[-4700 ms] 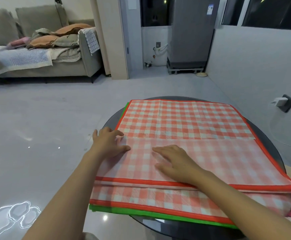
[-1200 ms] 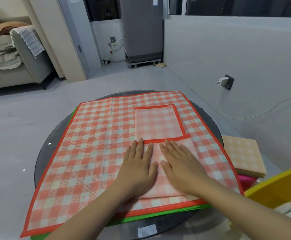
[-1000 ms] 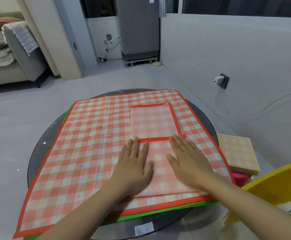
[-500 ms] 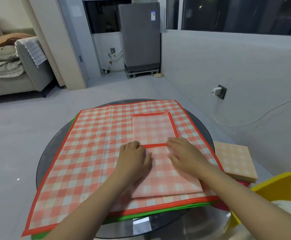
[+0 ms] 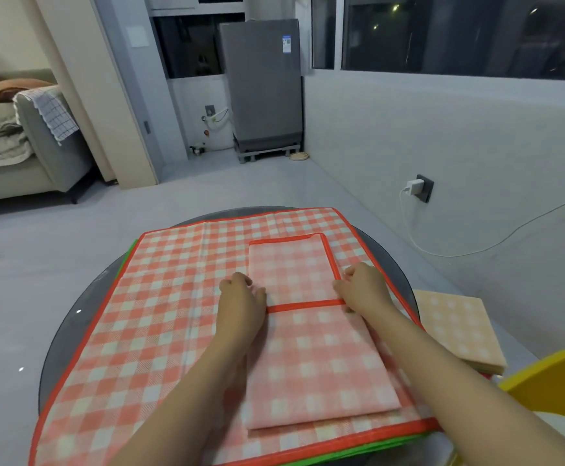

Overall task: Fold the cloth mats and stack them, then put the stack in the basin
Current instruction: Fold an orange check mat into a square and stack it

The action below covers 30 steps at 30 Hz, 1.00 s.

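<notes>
A red-checked cloth mat (image 5: 311, 358), folded into a long narrow strip, lies on a spread red-checked mat (image 5: 146, 331) on the round dark glass table (image 5: 72, 324). My left hand (image 5: 240, 301) grips the strip's left edge with curled fingers, beside the red border band that crosses it. My right hand (image 5: 363, 290) grips the right edge at the same height. A green mat (image 5: 348, 459) peeks out under the spread one. The yellow basin (image 5: 550, 375) stands at the lower right, with something white inside.
A stack of folded pale orange checked mats (image 5: 456, 327) sits right of the table, beside the basin. A charger and cable (image 5: 415, 188) hang on the right wall. A sofa with cloths (image 5: 22, 146) stands far left, a grey fridge (image 5: 262, 85) at the back.
My hands stopped pressing flat on the middle of the strip and slid apart to its left and right edges, where the fingers curled. The camera tilted up.
</notes>
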Motion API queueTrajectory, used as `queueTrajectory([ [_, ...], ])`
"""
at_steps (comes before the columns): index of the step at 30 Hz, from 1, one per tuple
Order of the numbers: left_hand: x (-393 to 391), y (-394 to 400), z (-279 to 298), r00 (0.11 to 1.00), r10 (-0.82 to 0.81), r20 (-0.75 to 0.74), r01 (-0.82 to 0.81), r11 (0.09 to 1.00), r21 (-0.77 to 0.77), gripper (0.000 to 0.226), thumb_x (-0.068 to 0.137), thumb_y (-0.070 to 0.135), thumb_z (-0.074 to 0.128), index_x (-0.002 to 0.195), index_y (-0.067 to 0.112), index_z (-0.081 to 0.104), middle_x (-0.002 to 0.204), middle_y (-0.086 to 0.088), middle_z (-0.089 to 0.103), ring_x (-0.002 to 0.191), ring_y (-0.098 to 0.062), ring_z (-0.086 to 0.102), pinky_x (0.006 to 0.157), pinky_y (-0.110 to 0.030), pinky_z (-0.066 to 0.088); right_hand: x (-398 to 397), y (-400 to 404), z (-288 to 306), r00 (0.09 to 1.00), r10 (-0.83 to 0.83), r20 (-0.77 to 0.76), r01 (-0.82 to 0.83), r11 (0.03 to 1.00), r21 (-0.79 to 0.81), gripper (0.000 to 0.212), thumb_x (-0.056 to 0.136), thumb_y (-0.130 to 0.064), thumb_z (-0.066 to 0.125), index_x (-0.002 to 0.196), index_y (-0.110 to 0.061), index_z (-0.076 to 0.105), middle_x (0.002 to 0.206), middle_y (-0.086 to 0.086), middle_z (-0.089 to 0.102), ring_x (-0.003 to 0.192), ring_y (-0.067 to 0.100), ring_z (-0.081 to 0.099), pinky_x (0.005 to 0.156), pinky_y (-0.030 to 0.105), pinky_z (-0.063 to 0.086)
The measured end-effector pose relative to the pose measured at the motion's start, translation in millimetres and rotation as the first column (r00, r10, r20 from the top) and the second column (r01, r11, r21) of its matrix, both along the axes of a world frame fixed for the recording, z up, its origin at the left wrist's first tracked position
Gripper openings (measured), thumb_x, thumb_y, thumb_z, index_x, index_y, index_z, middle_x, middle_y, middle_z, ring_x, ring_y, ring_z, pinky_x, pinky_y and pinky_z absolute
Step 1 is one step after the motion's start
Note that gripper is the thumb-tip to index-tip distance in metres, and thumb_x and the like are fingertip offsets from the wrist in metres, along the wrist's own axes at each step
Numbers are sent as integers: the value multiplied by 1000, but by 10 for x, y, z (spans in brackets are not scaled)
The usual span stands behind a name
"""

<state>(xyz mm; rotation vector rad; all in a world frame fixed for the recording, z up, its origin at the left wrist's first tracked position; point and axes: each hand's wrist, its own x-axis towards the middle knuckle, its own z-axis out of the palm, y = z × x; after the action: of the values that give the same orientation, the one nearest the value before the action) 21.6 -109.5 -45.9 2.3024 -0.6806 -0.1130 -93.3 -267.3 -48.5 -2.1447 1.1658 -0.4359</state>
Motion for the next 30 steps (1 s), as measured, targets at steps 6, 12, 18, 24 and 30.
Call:
queueTrajectory([
  [6, 193, -62, -9, 976, 75, -203, -80, 997, -14, 27, 89, 22, 61, 84, -4, 64, 68, -17, 68, 51, -20, 58, 50, -32, 51, 68, -60, -33, 999, -45, -17, 46, 999, 12, 28, 89, -14, 60, 63, -3, 54, 60, 12, 58, 43, 18, 49, 44, 18, 38],
  [12, 165, -9, -19, 912, 65, -404, -170, 958, -229, 18, 88, 19, 65, 82, 3, 58, 59, -10, 62, 35, -9, 54, 32, -15, 37, 2, -37, 0, 990, -68, 125, 50, 988, 144, 22, 90, -12, 60, 72, 0, 65, 68, 14, 67, 46, 17, 55, 50, 24, 47],
  [18, 134, 67, 25, 866, 14, -499, -215, 912, -349, 18, 91, 20, 61, 89, 2, 63, 67, -9, 65, 49, -13, 59, 36, -16, 40, -96, -24, 42, 890, -171, 423, -33, 900, 434, 17, 89, -5, 60, 75, -11, 53, 81, 11, 63, 57, 17, 61, 50, 24, 53],
  [24, 153, 224, 72, 763, -135, -632, -226, 861, -456, 32, 97, 33, 44, 92, 7, 62, 70, -6, 72, 61, -16, 67, 57, -24, 49, -238, -61, 82, 868, -118, 483, -186, 823, 537, 23, 99, -22, 46, 96, -5, 60, 85, 13, 68, 69, 23, 64, 79, 38, 56],
  [30, 87, 339, 96, 730, -213, -649, -214, 831, -514, 46, 101, 32, 33, 79, 2, 60, 73, -12, 69, 69, -21, 66, 71, -28, 52, -317, 10, 117, 786, -197, 586, -269, 744, 611, 36, 100, -19, 38, 76, -1, 58, 79, 17, 64, 69, 24, 62, 62, 30, 50],
])
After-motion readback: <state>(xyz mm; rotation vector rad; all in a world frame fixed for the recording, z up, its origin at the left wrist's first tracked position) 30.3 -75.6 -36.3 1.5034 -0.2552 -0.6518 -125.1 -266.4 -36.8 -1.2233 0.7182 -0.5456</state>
